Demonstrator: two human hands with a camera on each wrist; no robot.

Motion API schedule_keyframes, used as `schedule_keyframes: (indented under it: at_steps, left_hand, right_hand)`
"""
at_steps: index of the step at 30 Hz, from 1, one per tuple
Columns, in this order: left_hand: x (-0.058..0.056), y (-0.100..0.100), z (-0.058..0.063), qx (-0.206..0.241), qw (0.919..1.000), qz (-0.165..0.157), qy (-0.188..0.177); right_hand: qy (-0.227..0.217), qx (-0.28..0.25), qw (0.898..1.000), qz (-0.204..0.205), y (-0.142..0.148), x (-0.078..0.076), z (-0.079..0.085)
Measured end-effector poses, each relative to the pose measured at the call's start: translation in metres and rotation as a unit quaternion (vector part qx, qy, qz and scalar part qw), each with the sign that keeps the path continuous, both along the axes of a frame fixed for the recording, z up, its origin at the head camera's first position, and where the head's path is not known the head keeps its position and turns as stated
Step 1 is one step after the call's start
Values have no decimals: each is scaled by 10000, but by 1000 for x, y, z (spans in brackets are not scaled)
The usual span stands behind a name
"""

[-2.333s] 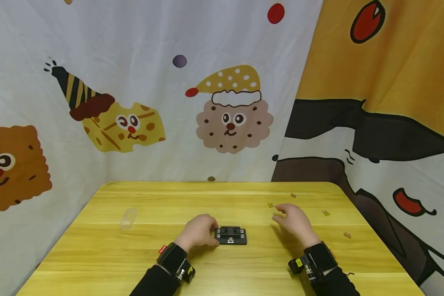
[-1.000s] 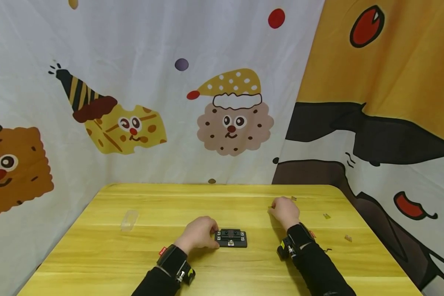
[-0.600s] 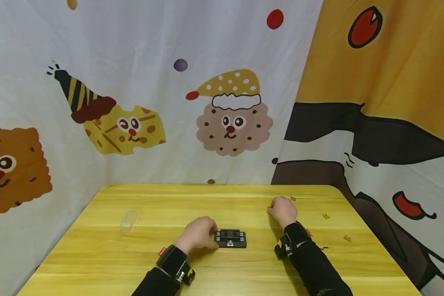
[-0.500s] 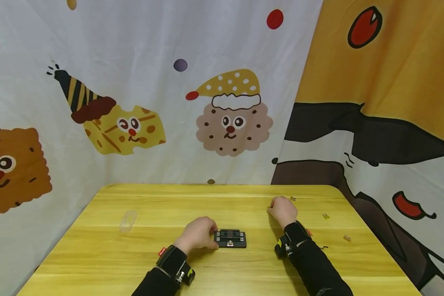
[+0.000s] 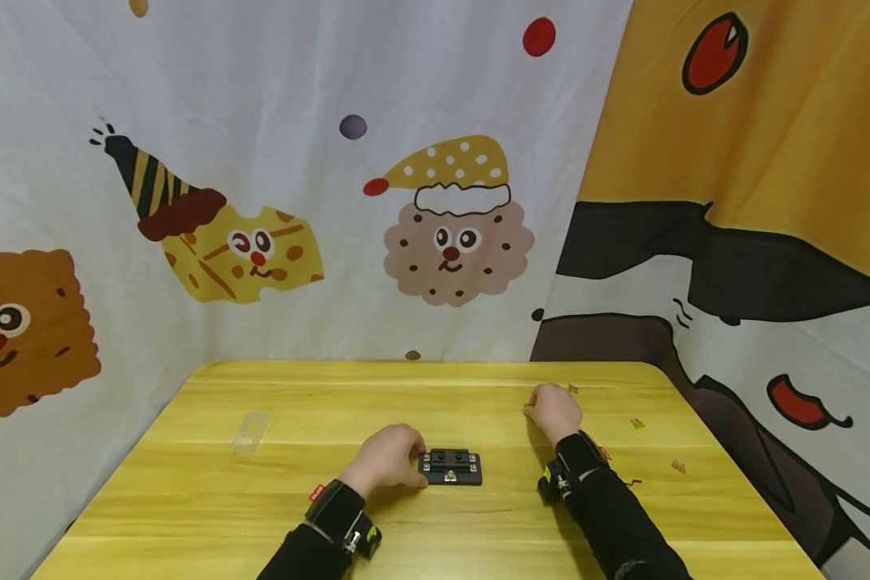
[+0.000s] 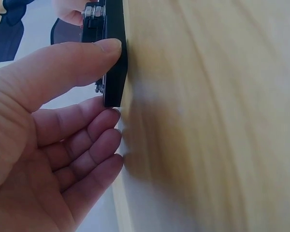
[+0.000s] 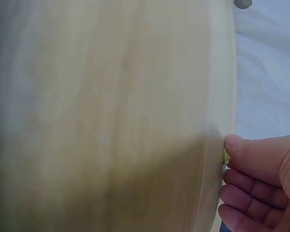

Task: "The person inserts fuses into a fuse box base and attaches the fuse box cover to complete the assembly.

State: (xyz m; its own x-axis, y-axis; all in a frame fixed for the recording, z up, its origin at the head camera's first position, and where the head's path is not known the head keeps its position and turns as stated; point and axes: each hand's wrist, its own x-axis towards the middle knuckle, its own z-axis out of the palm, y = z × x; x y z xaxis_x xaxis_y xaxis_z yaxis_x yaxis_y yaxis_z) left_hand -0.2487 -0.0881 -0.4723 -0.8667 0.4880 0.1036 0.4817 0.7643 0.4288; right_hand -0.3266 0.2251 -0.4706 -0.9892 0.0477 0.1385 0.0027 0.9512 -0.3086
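Note:
My left hand (image 5: pixel 386 457) holds the left end of a black rectangular block with metal screw terminals (image 5: pixel 450 477), lying flat on the wooden table. In the left wrist view, the thumb presses one edge of the block (image 6: pixel 117 72) and the index finger is at its end; the other fingers are loosely bent. Farther back and to the right, my right hand (image 5: pixel 555 412) is down at the tabletop. Its thumb and index finger pinch a small yellowish piece (image 7: pixel 226 157), mostly hidden by the fingertips.
Small yellowish or brownish pieces (image 5: pixel 637 423) lie scattered at the right, one (image 5: pixel 573 388) just behind my right hand. A thin dark bit (image 5: pixel 632 482) is beside the right sleeve. A clear plastic case (image 5: pixel 250 433) sits at the left. Printed cloth (image 5: pixel 297 338) hangs behind the table.
My right hand has moved to the small piece at the back and closed its fingertips on it, then stayed nearly still. The left hand and the block have kept their place.

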Motion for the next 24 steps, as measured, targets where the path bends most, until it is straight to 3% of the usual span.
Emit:
schedule_keyframes:
  at_steps: [19,24]
  left_hand:
    - [2,1,0,16,10000,-3,-94]
    - [1,1,1,24,10000,12,-89]
  right_hand:
    - [-181,114,9996,185,4,0,4]
    - [-140,32,9991,397,1,4,8]
